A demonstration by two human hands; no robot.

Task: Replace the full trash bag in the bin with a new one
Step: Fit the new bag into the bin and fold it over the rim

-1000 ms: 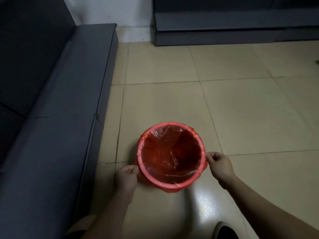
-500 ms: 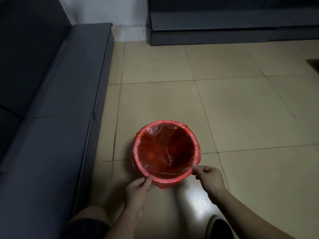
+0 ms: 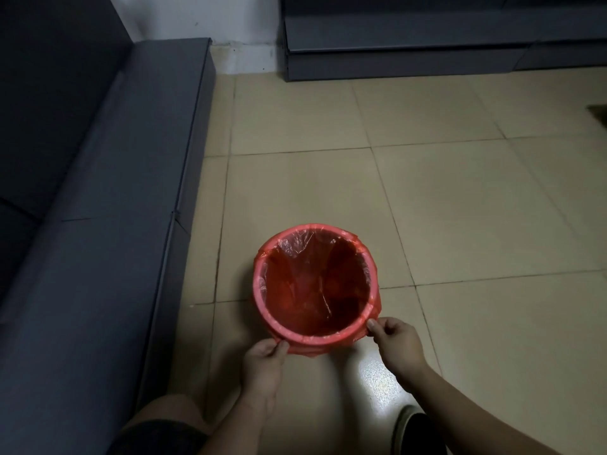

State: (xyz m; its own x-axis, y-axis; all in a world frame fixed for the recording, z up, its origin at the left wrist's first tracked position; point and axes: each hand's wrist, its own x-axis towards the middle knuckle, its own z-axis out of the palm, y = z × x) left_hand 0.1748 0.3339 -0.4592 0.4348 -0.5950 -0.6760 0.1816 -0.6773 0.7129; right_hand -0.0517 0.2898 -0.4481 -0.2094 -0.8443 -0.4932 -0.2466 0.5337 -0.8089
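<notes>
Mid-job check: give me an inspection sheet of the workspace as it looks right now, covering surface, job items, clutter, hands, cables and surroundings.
Surface: beige tiled floor, with a glare patch near the person's feet.
Job's things: red bin upright on the floor; red trash bag lines it, its edge folded over the rim, and it looks empty inside.
Clutter: nothing seen.
Hands: left hand and right hand each pinch the bag's overhang at the near rim.
Cables: nothing seen.
Surroundings: grey sofa to the left, grey unit along the far wall, a shoe at the bottom edge.

One bin (image 3: 262,290), one bag (image 3: 315,290) (red), two hands (image 3: 264,359) (image 3: 399,339)
</notes>
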